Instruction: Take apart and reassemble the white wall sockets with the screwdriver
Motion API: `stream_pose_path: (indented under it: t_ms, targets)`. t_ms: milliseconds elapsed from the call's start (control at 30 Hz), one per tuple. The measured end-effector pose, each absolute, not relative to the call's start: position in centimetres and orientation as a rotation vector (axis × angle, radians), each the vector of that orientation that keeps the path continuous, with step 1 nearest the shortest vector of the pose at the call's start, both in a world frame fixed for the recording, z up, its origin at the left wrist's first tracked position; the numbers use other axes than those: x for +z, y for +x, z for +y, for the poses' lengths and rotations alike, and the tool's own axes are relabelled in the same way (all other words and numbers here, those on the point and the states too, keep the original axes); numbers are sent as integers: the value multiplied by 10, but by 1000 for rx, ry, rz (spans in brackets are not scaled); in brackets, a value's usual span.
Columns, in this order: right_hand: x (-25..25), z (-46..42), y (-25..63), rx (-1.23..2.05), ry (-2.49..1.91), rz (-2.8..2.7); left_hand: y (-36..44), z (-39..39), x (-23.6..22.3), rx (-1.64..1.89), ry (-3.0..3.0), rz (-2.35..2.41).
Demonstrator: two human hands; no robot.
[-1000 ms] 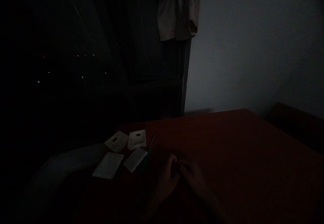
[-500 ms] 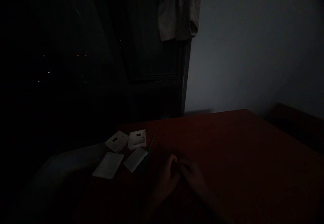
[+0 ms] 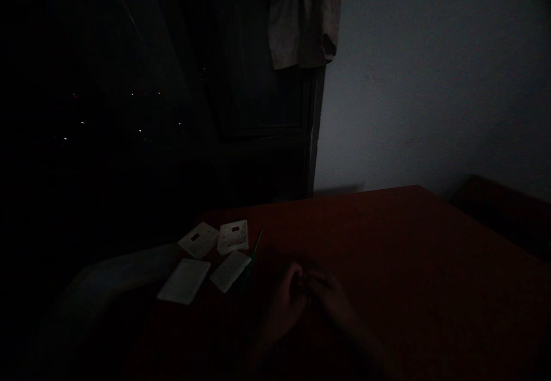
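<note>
Both hands meet low over the reddish table, in very dim light. My left hand [image 3: 287, 300] is closed, its index finger curled and its thumb toward the other hand. My right hand [image 3: 329, 295] is closed too, fingertips pinched against the left fingers. Whatever lies between them is too dark and small to make out. Left of the hands lies a screwdriver [image 3: 255, 252] with a dark green handle. Beside it are a white plastic cover [image 3: 230, 271], another flat white cover [image 3: 184, 281], and two white box-like housings [image 3: 233, 237] [image 3: 199, 240], each with a rectangular hole.
The reddish table [image 3: 387, 237] reaches back to a pale wall [image 3: 408, 94]. A dark window [image 3: 129, 111] with small distant lights fills the left. Cloth [image 3: 303, 19] hangs at the window's right edge. A pale curved edge [image 3: 129, 269] runs by the table's left side.
My right fingers have shifted slightly against the left hand. The covers, housings and screwdriver lie where they were.
</note>
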State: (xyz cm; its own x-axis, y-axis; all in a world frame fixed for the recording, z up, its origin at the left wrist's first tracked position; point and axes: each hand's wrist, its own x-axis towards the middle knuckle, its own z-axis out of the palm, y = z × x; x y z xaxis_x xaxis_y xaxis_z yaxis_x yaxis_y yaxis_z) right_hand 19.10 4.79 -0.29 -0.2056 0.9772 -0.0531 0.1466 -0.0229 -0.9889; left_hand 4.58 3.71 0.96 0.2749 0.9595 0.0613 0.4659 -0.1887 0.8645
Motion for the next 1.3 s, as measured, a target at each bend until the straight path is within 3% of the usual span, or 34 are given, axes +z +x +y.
stream_pose_path:
  t_ms: [233,767,1300]
  targets:
    - [-1,47,191,1314,-1257,-1497,45,39,3,834,1782,1271]
    - [-5,47,188,946,-1239,-1770,44,39,-1,798,1964,1396]
    - [-6,45,189,936,-1255,-1812,42,40,-10,771,1962,1414]
